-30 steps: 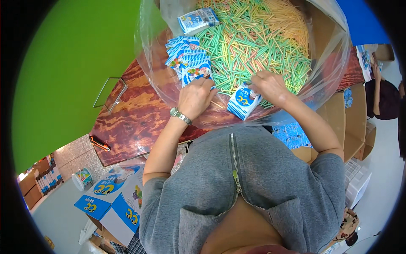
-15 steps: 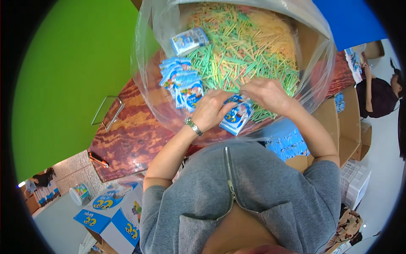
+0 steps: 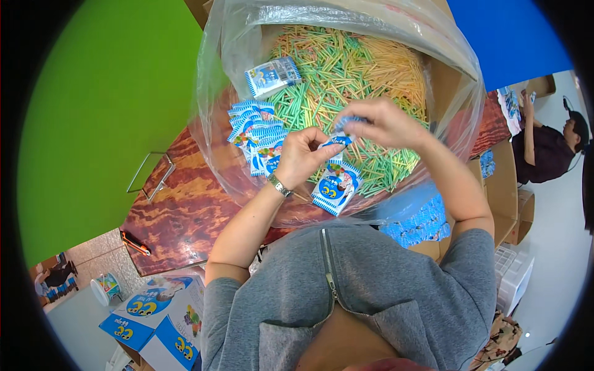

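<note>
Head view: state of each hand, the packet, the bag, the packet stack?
left hand: shut on small packet, pinching its top
right hand: shut on small packet, at its upper edge
small packet: held up over the sticks, hanging down
clear plastic bag: open, full of coloured sticks
packet stack: lying inside the bag, left side

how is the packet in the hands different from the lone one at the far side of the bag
The held packet hangs upright from both hands, left hand and right hand, above the sticks; the lone packet lies flat, untouched. The held packet looks larger, being nearer the camera. Both are blue and white printed packets.
</note>
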Demonstrator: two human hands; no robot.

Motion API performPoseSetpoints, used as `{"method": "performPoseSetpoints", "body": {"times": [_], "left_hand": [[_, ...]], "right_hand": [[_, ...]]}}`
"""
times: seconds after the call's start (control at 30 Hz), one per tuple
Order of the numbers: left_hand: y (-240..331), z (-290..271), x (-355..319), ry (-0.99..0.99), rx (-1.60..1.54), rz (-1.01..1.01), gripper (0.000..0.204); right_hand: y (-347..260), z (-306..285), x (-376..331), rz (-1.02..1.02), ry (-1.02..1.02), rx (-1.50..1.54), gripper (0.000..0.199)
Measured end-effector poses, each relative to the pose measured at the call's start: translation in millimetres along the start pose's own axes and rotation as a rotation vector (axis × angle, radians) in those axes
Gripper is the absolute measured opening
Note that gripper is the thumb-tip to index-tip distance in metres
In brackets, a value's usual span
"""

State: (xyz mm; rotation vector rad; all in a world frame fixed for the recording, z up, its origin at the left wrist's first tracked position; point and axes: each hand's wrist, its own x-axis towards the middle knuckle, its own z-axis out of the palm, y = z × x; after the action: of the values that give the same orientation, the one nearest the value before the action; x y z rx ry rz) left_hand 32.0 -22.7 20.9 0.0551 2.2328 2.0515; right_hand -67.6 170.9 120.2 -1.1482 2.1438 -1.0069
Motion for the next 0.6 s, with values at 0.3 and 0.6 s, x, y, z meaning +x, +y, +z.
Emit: {"method": "performPoseSetpoints", "body": {"times": [0.3,0.6], "left_hand": [[-9.1,1.7,-4.5,0.057,-0.080,0.051,0.020],[-8.8,-6.2,-4.5,0.059,-0.079,0.034,0.019]], "right_hand": [[108.2,-113.2,42.2,0.104,0.691,-1.298,0.059],[114.2,-107.6,45.2,0.146,0.636,-1.355,0.070]]}}
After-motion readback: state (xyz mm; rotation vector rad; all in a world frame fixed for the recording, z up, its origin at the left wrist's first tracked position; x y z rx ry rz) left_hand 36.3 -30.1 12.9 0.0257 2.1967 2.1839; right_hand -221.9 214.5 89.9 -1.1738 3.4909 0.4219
